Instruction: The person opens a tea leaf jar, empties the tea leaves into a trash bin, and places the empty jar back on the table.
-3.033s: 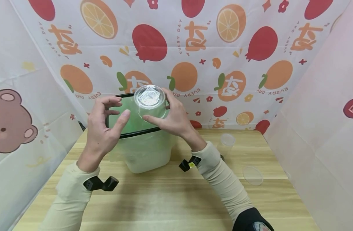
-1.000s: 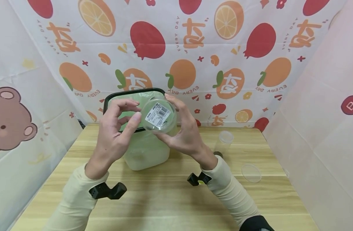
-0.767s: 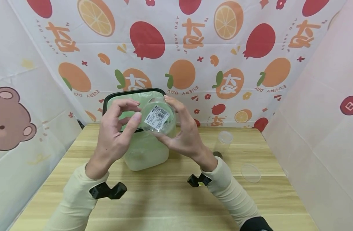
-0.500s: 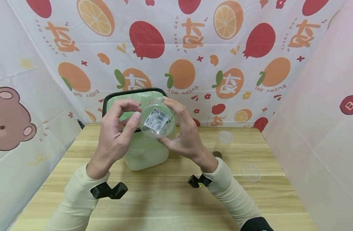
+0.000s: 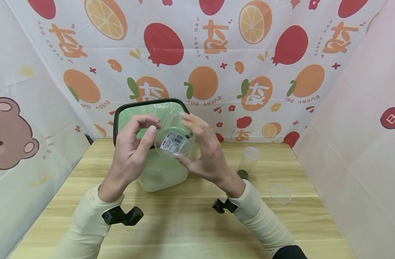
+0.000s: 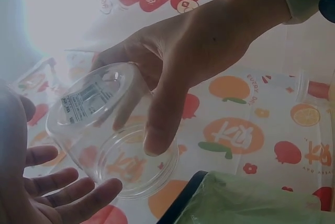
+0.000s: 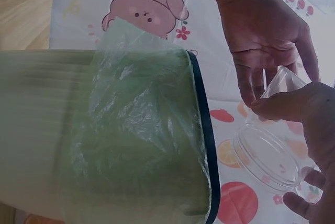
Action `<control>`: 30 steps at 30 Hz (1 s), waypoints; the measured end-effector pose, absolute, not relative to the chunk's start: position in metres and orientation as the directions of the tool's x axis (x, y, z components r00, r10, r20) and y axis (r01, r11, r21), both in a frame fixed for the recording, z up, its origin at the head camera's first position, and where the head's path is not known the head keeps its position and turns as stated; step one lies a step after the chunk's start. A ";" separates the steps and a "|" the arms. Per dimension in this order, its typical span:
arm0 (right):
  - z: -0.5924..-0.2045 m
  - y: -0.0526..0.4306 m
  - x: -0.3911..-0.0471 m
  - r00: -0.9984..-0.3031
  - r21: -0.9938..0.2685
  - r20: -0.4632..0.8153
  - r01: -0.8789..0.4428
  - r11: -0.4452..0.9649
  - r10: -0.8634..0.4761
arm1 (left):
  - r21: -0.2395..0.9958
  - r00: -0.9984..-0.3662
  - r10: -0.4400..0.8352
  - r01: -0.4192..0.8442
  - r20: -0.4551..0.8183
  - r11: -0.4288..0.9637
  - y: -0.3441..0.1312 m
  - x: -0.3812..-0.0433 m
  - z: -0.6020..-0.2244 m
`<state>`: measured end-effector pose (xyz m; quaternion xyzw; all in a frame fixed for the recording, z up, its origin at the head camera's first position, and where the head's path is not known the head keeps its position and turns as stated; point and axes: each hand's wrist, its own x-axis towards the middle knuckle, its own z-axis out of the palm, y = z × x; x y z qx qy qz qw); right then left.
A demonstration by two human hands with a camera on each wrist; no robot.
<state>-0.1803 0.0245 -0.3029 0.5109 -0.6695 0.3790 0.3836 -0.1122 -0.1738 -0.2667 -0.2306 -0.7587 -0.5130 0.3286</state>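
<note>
My right hand (image 5: 207, 151) grips a clear plastic jar (image 5: 173, 142), with the thumb low on it and fingers on its far right side. The jar is tilted, its base with a white barcode label (image 6: 86, 102) toward the head camera and its threaded mouth (image 7: 267, 156) turned away. Close at its left, my left hand (image 5: 129, 154) is held with loosely curved fingers. In the left wrist view the left thumb (image 6: 159, 122) overlaps the jar; whether it touches is unclear. Both hands are in front of a bin (image 5: 165, 178) with a black rim and green bag liner (image 7: 141, 114).
Right of the bin, a clear cylindrical container (image 5: 250, 158) stands on the wooden table (image 5: 191, 233), a small dark round thing (image 5: 243, 175) at its base. Nearer lies a clear flat disc (image 5: 280, 194), like a lid. Fruit-printed cloth (image 5: 229, 72) hangs behind.
From above the bin opening, the right hand has brought the jar lower and nearer, tilting its labelled base toward the head camera. The left hand has moved right, staying beside it.
</note>
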 end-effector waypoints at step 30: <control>-0.314 0.025 -0.171 0.018 0.234 0.894 -0.870 0.433 -0.447 | 0.781 -0.839 -0.021 0.497 0.544 0.379 -0.165 -0.099 -0.267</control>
